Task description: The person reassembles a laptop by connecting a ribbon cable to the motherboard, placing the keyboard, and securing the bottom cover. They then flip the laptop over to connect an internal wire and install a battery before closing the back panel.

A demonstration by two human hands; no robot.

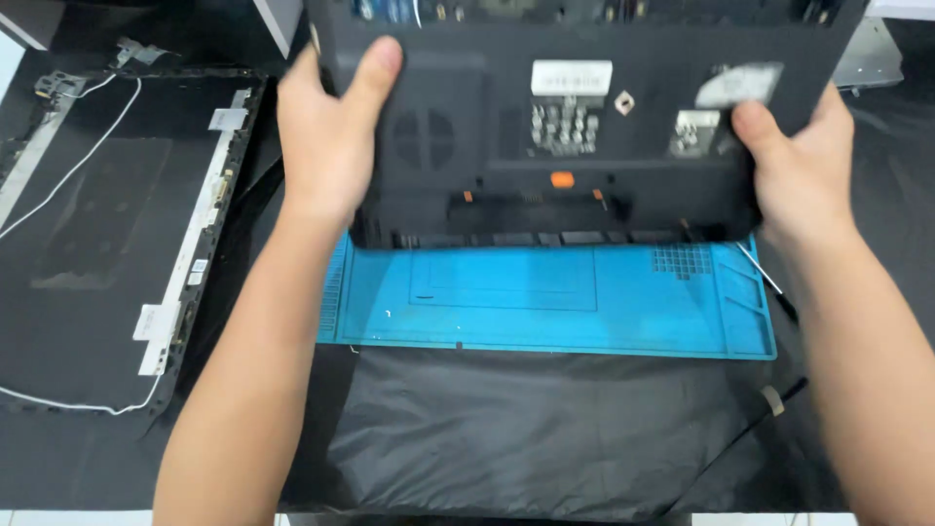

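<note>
Nearest the camera, one sheet of black plastic film [545, 429] is lying crumpled along the near edge of the worktop [877, 195]. Two bare forearms are rising over it, one from each near corner. Beyond the film, one blue work mat [545, 297] is sitting flat at the worktop's middle, its far edge disappearing under a raised laptop base. A thin tool [767, 282] is resting just beside the mat's right edge; its type is hard to make out.

The left hand [326, 146] is clamping the left edge of the one black laptop base [584, 117], thumb stretched up over the panel, fingers hidden behind it. The right hand [794, 166] is clasping the right edge the same way. The base is hanging tilted above the mat's far edge, underside showing, its top cut off by the picture.

Toward the left edge, one black screen lid [107, 234] is lying open-side up, with white cables running across it.
</note>
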